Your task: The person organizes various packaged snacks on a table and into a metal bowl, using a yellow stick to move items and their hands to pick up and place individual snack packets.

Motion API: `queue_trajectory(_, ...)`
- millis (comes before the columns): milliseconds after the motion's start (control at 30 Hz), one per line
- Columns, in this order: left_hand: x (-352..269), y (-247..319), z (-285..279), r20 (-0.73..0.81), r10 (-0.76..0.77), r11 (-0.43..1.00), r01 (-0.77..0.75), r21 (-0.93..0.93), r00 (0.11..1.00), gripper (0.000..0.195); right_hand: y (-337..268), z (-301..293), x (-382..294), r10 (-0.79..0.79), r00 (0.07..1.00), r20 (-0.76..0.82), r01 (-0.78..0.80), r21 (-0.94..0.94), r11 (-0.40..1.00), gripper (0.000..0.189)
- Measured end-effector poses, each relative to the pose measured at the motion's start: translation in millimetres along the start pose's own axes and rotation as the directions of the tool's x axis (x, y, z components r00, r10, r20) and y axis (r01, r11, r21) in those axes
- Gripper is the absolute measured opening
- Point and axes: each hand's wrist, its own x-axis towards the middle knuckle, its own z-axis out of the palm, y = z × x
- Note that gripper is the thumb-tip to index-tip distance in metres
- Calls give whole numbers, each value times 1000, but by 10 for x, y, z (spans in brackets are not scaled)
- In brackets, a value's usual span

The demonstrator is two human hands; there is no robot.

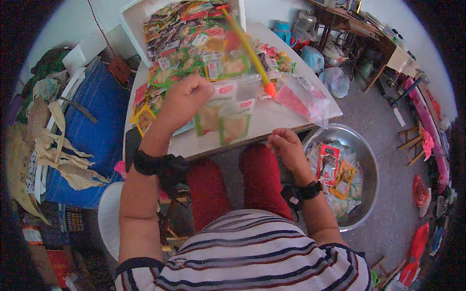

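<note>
My left hand [191,96] is over the table, its fingers curled at the top corner of a clear plastic bag [242,85]. Below the bag's upper edge, blurred green-edged food packets [235,123] show; whether they are inside it or under it is unclear. My right hand [285,145] is near the table's front edge above my knee, with fingers curled in and nothing seen in them. Beyond my left hand, a heap of small food packets [178,54] spills from a white foam box [134,32]. A yellow stick with orange ends [247,47] leans across the heap.
To the right of the white table [291,120], a metal basin [375,174] on the floor holds several packets. Another clear bag with a pink panel [302,98] lies at the table's right corner. A blue drum [98,134] stands left, beside a white stool [109,214].
</note>
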Motion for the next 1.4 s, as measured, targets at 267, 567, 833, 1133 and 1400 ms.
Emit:
queue_trajectory(267,-111,287,-34,142,15,993,2,-119,990,12,-262,252,237,-390,905,169,410,-102,906,24)
queue_trajectory(567,-185,278,-54,96,91,985,-75,-154,991,12,-427,462,213,-330,923,201,367,-195,910,10)
queue_trajectory(833,-212,171,-58,60,84,964,-66,-259,995,14,-597,455,134,-405,877,260,468,-268,842,17)
queue_trajectory(1133,-445,460,94,105,6,996,3,-86,994,12,-682,310,-15,-378,849,370,480,-240,844,16)
queue_trajectory(1400,-753,510,315,203,-47,999,49,-5,978,9,-841,267,-340,-393,718,574,654,-362,664,11)
